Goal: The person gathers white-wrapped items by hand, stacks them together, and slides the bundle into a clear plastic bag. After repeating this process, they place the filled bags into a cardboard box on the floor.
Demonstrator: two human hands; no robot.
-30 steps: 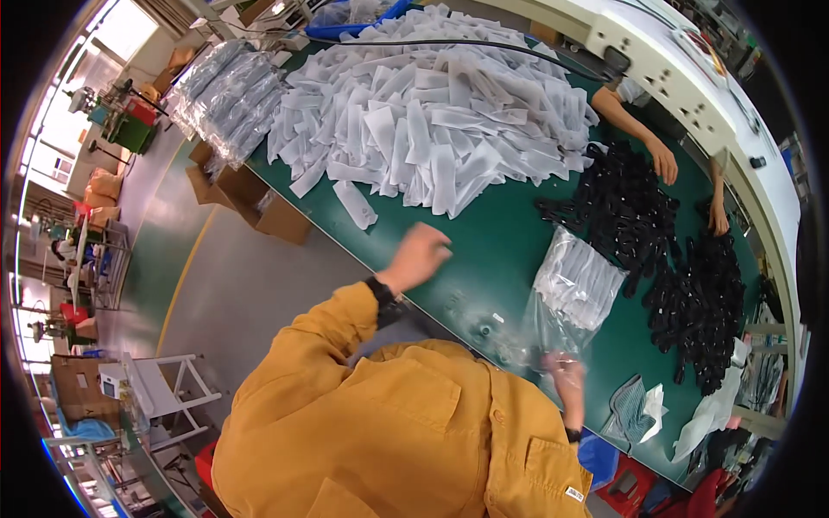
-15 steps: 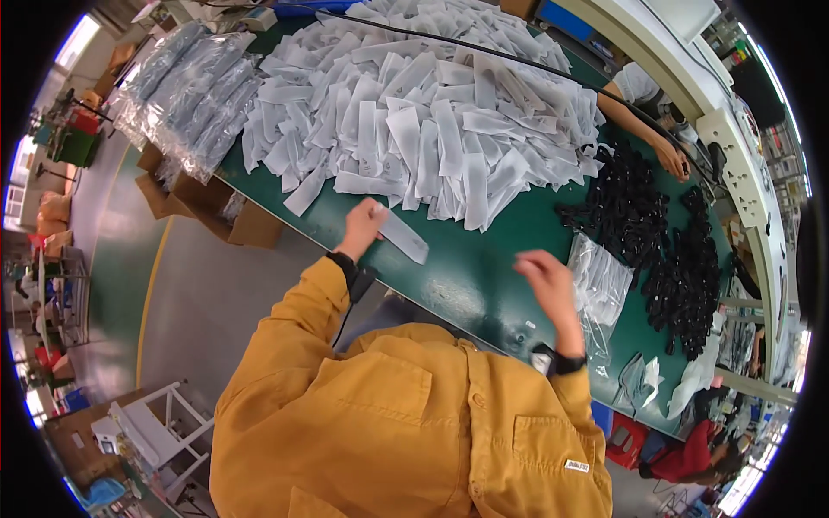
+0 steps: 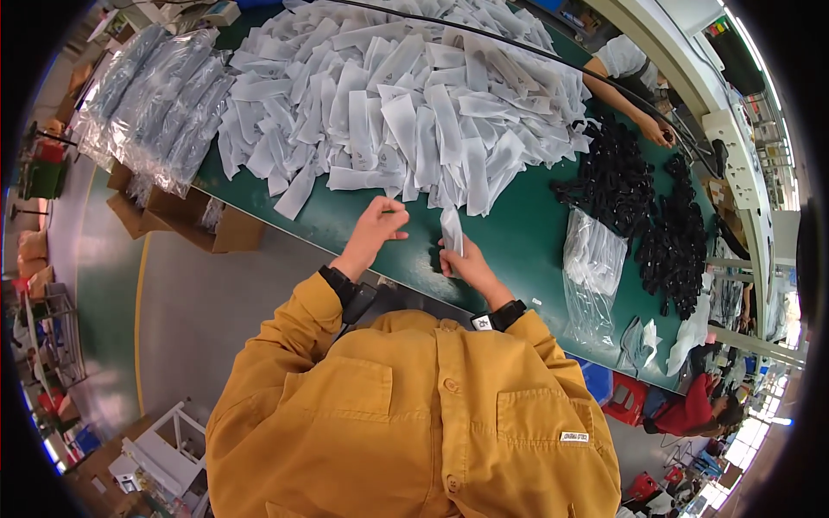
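Fingertips of right hand (image 3: 465, 259) pinching white pouch (image 3: 452, 235), long axis upright. Left hand (image 3: 377, 226) just beside, loosely curled, empty. Pouch heap (image 3: 406, 104) directly beyond both.

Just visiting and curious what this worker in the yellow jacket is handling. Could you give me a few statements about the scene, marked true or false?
1. The right hand holds a narrow white plastic sleeve. True.
2. The left hand rests on the heap of black parts. False: it hovers over the green tabletop, far from them.
3. The big pile of white sleeves lies on the floor. False: it covers the tabletop.
4. Clear plastic bags lie beside the black parts. True.
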